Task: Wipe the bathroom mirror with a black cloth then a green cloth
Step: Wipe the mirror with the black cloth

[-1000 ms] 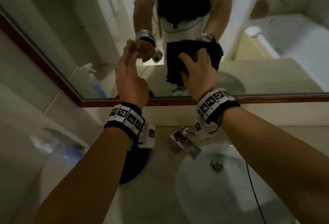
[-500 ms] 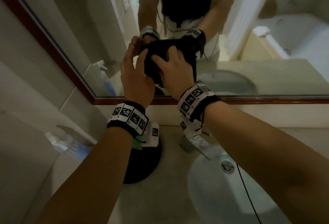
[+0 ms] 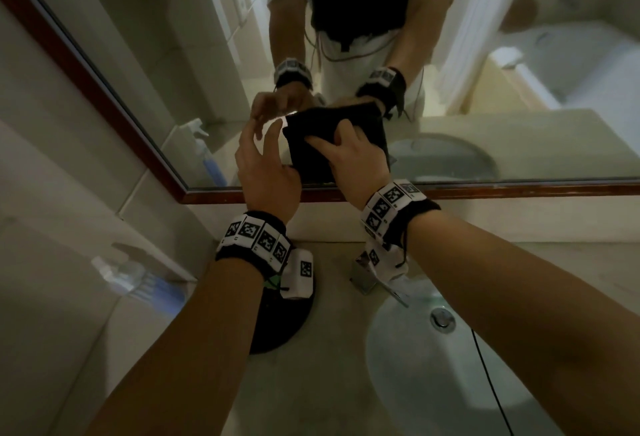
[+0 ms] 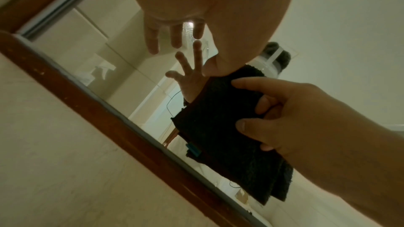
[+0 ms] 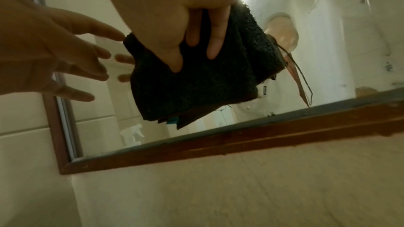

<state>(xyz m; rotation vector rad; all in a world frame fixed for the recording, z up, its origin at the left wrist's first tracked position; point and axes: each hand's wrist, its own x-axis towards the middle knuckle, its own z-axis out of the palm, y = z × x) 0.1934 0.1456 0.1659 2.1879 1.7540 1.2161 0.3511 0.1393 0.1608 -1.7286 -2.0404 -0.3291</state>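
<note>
A folded black cloth (image 3: 306,155) lies against the lower part of the wood-framed mirror (image 3: 485,191). My right hand (image 3: 349,155) holds it there, bent fingers (image 5: 215,44) dug into the fabric and the thumb on its face. The cloth (image 4: 218,127) hangs a little below that hand (image 4: 295,118). My left hand (image 3: 266,165) is just left of the cloth, fingers spread and holding nothing. Its fingers (image 4: 174,37) are close to the glass, and the index tip (image 5: 118,35) meets the cloth's (image 5: 196,84) upper left corner. No green cloth shows.
Below the mirror runs a pale counter with a sink basin (image 3: 433,383) and a chrome faucet (image 3: 363,280). A black round object (image 3: 284,325) sits on the counter under my left wrist. A spray bottle (image 3: 138,280) stands at the far left by the wall.
Half a second ago both hands were on the cloth. Now my left hand has let go and opened beside it, and the cloth sits flatter and squarer on the glass.
</note>
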